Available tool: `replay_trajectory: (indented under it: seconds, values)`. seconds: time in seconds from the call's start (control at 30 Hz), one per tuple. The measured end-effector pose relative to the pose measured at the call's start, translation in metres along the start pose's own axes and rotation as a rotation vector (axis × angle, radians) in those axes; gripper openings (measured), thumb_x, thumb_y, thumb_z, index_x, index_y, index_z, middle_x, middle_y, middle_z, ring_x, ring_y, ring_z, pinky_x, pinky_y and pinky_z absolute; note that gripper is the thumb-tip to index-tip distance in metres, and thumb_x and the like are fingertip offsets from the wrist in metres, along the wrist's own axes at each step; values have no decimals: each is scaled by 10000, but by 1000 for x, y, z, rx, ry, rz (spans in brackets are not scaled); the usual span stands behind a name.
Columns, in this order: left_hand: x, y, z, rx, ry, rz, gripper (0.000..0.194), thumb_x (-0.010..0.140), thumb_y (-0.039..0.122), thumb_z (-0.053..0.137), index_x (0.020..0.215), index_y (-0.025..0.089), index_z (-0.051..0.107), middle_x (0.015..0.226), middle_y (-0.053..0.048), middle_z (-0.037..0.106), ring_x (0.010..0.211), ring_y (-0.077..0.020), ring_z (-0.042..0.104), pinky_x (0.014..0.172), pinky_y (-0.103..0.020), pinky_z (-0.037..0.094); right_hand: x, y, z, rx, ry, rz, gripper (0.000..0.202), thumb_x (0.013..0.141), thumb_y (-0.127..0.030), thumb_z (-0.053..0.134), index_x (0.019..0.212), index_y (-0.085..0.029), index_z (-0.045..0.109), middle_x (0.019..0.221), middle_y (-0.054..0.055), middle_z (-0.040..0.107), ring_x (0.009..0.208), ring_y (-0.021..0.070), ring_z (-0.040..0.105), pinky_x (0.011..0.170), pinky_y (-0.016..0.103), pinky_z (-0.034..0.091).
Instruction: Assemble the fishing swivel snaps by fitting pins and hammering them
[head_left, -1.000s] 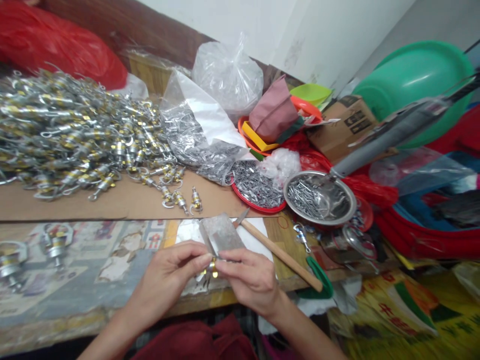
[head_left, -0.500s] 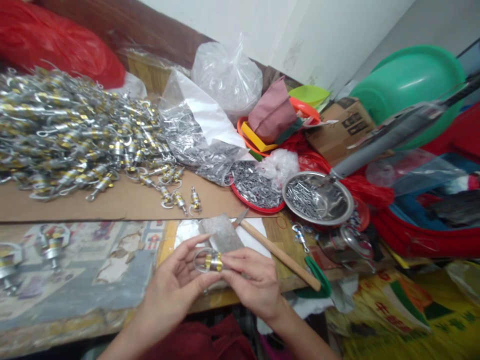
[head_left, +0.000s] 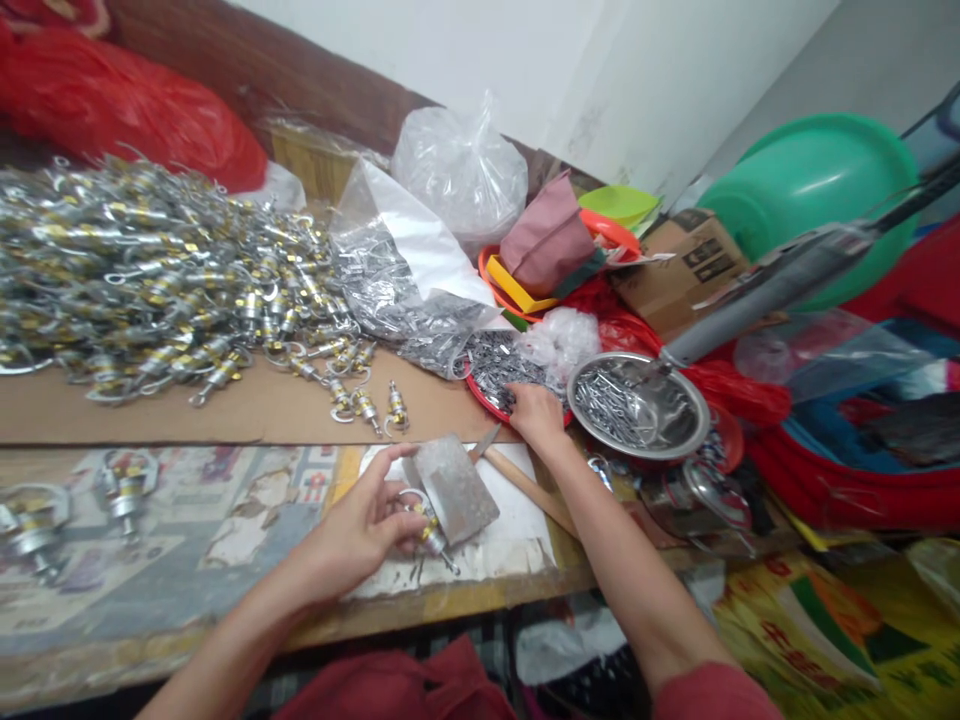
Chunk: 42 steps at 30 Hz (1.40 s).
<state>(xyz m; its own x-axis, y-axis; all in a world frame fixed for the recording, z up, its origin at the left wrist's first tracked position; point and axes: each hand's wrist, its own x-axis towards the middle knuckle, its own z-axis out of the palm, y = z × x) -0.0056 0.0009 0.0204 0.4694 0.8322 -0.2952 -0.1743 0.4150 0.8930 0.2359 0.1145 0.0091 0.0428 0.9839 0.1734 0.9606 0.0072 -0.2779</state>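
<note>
My left hand [head_left: 375, 520] has its fingers and thumb closed on a metal fitting [head_left: 431, 532] with a wire loop and brass-coloured rings, held beside a grey metal block [head_left: 456, 488] on white paper. My right hand [head_left: 534, 410] reaches forward into the red tray [head_left: 487, 405] of small grey metal pieces. Its fingertips are down among the pieces, and whether they grip one is hidden. A wooden-handled tool [head_left: 529, 485] lies beside the block, partly under my right forearm.
A large heap of similar fittings [head_left: 172, 270] covers the back left. A steel bowl [head_left: 637, 405] of metal pins stands right of the tray. Behind are a plastic bag [head_left: 461, 165] and a cardboard box [head_left: 682, 260]; a grey pole slants in from the right.
My right hand has let go of the fitting and moved forward and right to the red tray. My left hand keeps the fitting, now lower and angled beside the block.
</note>
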Motion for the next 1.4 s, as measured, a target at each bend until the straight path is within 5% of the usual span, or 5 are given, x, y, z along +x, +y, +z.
replay_trajectory:
  seconds: [0.3, 0.53, 0.8, 1.2, 1.4]
  values:
    - [1, 1, -1, -46, 12, -7, 603, 665, 133, 590, 1171, 252, 283, 717, 44, 544, 627, -132, 574, 584, -290, 477, -11, 15, -15, 239, 67, 6, 252, 766, -136, 480, 955, -130, 647, 927, 103, 648, 868, 202, 594, 796, 333, 437]
    - [8, -2, -5, -48, 2, 11, 620, 649, 123, 615, 1168, 235, 293, 711, 38, 572, 583, -125, 578, 550, -280, 481, -87, -50, -23, 594, -104, -257, 143, 777, -205, 552, 808, -160, 684, 725, 29, 691, 658, 130, 630, 627, 240, 498]
    - [5, 0, -2, -83, 10, 1, 633, 641, 115, 626, 1174, 221, 303, 675, 42, 584, 570, -109, 560, 545, -261, 480, -129, -82, -19, 383, 145, -631, 240, 832, -80, 430, 877, -142, 657, 784, 66, 659, 727, 156, 558, 649, 287, 447]
    - [6, -3, -3, -96, 8, 10, 626, 652, 104, 618, 1183, 236, 314, 701, 38, 579, 594, -116, 573, 559, -263, 478, -162, -85, -21, 271, -1, -424, 488, 777, -3, 352, 1160, -242, 537, 937, 73, 527, 907, 203, 461, 756, 364, 374]
    - [5, 2, -2, -81, 37, -31, 657, 625, 119, 638, 1185, 234, 315, 702, 40, 572, 595, -119, 577, 570, -276, 481, -143, -29, -20, 359, 183, -202, 356, 840, -164, 424, 1175, -244, 514, 999, 69, 513, 945, 188, 503, 804, 325, 418]
